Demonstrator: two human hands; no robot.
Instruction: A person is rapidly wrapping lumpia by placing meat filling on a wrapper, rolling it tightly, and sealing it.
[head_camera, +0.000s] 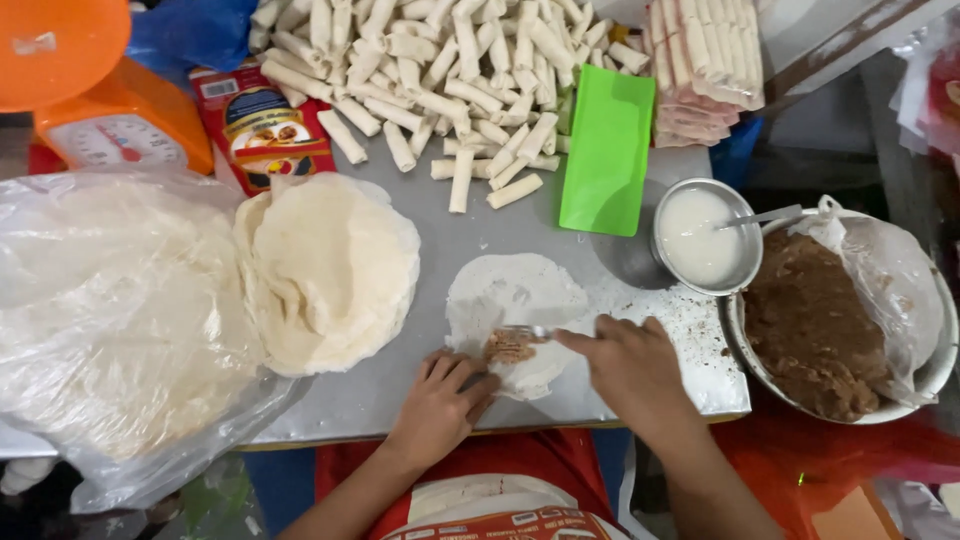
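Your R hand (628, 362) grips fork (530, 331), tines on filling (510, 347), which sits just L of it, mid-wrapper (515, 300). L hand (440, 400), fingers loosely spread, pins wrapper's near edge, closer to filling.

Even, soft overhead light; the counter (560, 225) and stack of round wrappers (330, 270) are bright without harsh shadows. Faint glare sits on the clear plastic bag (110, 310) and the metal bowl's (742, 222) rim. Focus is sharp centrally; edges bow slightly and the lower corners fall dim.
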